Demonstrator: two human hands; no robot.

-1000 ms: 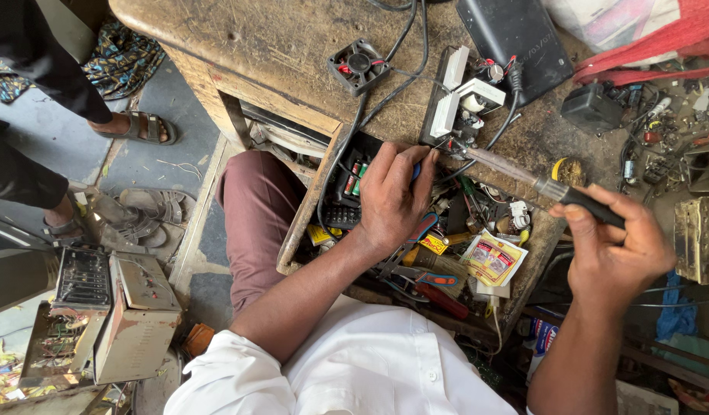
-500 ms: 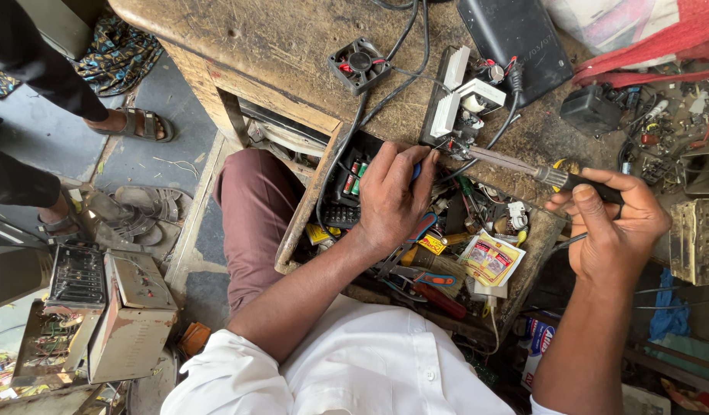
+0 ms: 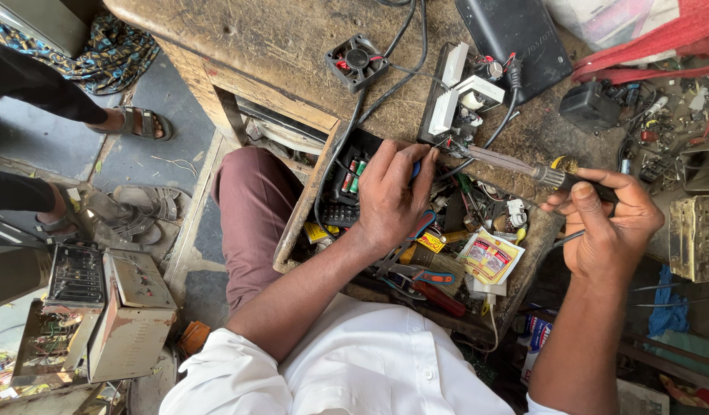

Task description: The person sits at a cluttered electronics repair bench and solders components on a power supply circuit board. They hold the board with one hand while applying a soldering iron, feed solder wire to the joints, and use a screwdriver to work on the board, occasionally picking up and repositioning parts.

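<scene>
Seated at a cluttered tabletop (image 3: 293,46), a person is working over an open drawer (image 3: 416,253) of parts. The right hand (image 3: 608,223) is closing its grip around a soldering iron (image 3: 516,165), its tip pointing toward the white socket block (image 3: 466,96). The left hand (image 3: 393,196), palm down with fingers curled, is pinching a small blue item; bringing tip to work seemingly calls for steady aim.

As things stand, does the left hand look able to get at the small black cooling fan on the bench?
Probably yes: the fan lies uncovered on the bench top just beyond the left hand, with only cables beside it.
</scene>
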